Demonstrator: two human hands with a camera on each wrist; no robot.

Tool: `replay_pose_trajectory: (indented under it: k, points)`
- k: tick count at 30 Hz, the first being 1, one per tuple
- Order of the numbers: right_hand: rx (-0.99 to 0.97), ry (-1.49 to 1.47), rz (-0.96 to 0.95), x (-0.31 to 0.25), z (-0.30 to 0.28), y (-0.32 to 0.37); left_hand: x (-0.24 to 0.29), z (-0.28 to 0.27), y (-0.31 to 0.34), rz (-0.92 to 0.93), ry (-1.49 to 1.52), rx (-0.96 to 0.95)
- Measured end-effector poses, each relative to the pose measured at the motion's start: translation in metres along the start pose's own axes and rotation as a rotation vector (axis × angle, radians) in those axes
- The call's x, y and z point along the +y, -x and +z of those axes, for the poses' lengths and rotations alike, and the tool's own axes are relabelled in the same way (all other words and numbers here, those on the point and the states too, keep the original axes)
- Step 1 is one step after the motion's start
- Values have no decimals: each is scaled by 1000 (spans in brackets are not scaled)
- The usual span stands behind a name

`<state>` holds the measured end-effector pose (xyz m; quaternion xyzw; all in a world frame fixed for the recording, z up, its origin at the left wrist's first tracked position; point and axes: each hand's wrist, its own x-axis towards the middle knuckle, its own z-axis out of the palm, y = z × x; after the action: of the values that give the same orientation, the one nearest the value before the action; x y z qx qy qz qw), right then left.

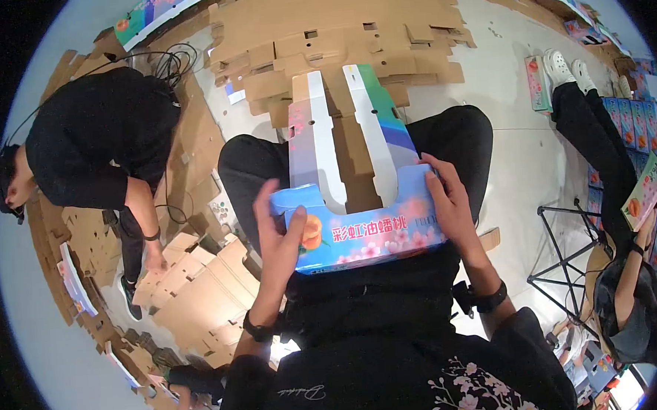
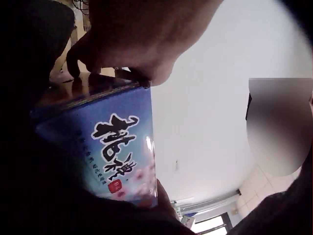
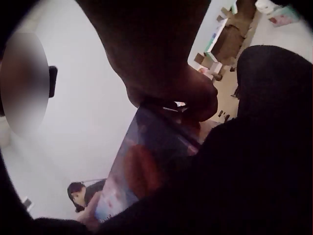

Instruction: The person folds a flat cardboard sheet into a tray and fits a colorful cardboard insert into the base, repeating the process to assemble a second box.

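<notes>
A partly folded printed carton (image 1: 374, 232), blue with pink blossoms and a peach picture, lies across the person's lap in the head view, its two long side panels pointing away. The left hand (image 1: 277, 241) grips its left end, thumb on the printed face. At the right end the right hand (image 1: 451, 202) holds the corner, thumb on top and fingers round the side. In the left wrist view the carton's blue face (image 2: 122, 147) shows dark lettering below the left hand (image 2: 142, 39). The right wrist view shows the carton (image 3: 132, 171) under the right hand (image 3: 166, 83), its fingers partly dark.
Flat cardboard sheets (image 1: 348, 18) cover the floor ahead. At left a person in black (image 1: 101, 120) bends over more cardboard (image 1: 199, 293). On the right are a black folding frame (image 1: 566, 267), stacked printed boxes (image 1: 636, 126) and another person holding a carton (image 1: 645, 191).
</notes>
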<state>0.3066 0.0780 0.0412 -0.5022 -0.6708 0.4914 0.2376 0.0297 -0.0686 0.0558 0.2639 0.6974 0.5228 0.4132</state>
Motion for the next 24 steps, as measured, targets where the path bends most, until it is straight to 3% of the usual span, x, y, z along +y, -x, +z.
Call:
replay_pose_trajectory:
  k: [1, 4, 10, 13, 19, 22, 24]
  points:
    - [47, -43, -7, 0, 3, -1, -5, -3, -4, -101, -26, -76]
    - [35, 35, 48, -11, 2, 4, -9, -1, -4, -83, -47, -100]
    - [-13, -83, 196, -10, 4, 4, -20, -4, -16, -177, 24, -156]
    - [5, -61, -7, 12, 10, -5, -28, -5, -21, -159, 56, -185]
    - [-35, -584, 537, 25, 19, -18, -29, 5, -27, -371, 343, -132]
    - [-254, -646, 600, 13, 11, -20, -27, -2, -30, -436, 333, -192]
    - [-225, -565, 470, -3, 8, -14, -20, -10, -25, -368, 286, -250]
